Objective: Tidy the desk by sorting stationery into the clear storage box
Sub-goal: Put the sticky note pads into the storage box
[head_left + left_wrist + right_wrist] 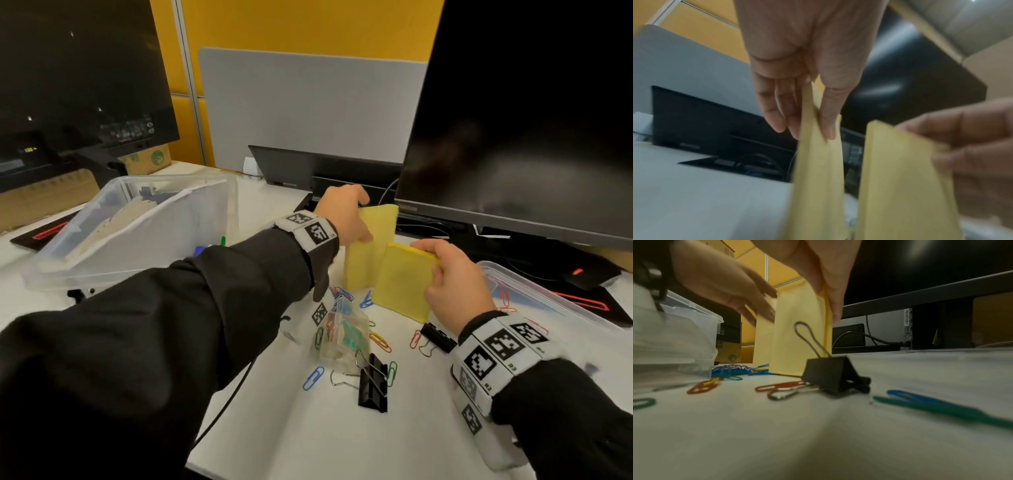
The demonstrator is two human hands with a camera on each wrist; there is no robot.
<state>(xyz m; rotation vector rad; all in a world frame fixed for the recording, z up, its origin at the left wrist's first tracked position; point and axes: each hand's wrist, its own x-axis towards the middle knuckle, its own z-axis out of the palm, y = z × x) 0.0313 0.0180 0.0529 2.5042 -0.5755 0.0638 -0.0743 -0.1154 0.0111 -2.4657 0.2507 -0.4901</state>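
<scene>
Two yellow sticky-note pads stand on edge on the white desk. My left hand [346,219] pinches the top of the farther pad [371,250], seen closer as the pad [818,170] between thumb and fingers. My right hand [452,277] grips the nearer pad [402,284] by its top right corner; in the right wrist view that pad [797,331] stands behind a black binder clip [830,376]. The clear storage box [137,233] lies tilted at the left, with white material inside.
Coloured paper clips [380,341] and black binder clips [373,387] lie scattered on the desk in front of the pads. A small clear case of clips [342,335] sits beneath my left wrist. A clear lid [548,298] lies at right. Two dark monitors [531,113] stand behind.
</scene>
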